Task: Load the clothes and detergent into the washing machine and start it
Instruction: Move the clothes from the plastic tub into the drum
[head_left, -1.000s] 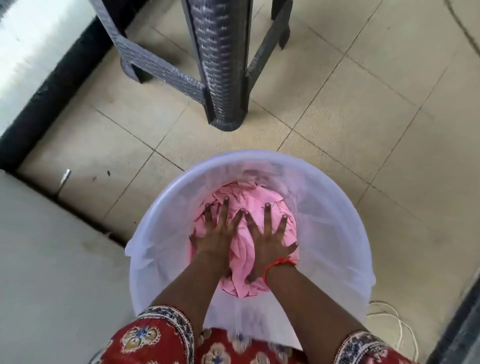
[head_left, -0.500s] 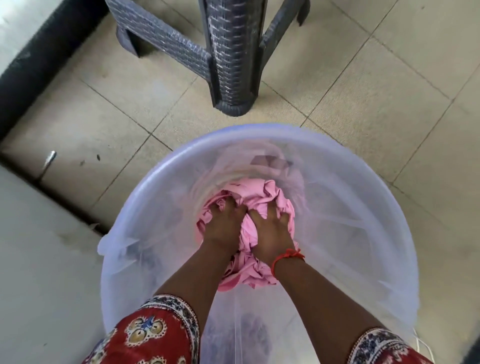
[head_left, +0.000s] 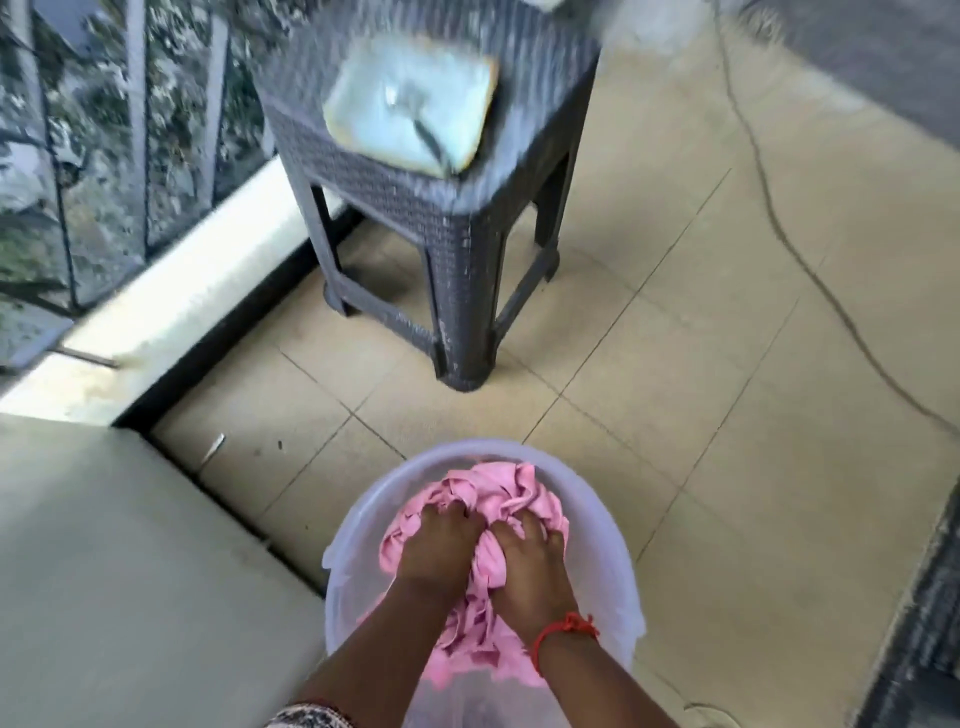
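A bundle of pink clothes (head_left: 506, 493) is bunched up at the mouth of a translucent white plastic tub (head_left: 613, 561) on the tiled floor. My left hand (head_left: 436, 545) grips the left side of the bundle with curled fingers. My right hand (head_left: 530, 561), with a red thread on its wrist, grips the right side. Both sets of fingertips are buried in the cloth. No washing machine or detergent is in view.
A dark wicker stool (head_left: 457, 218) stands ahead on the floor with a pale flat object (head_left: 410, 98) on top. A raised beige ledge (head_left: 114, 545) lies to the left, and a window grille (head_left: 104, 130) at upper left. A thin cable (head_left: 810, 270) runs across the floor on the right.
My hands went from pressing flat on the pink clothes to gripping them, and the bundle has risen from the tub's bottom to its rim. The camera has tilted up and pulled back.
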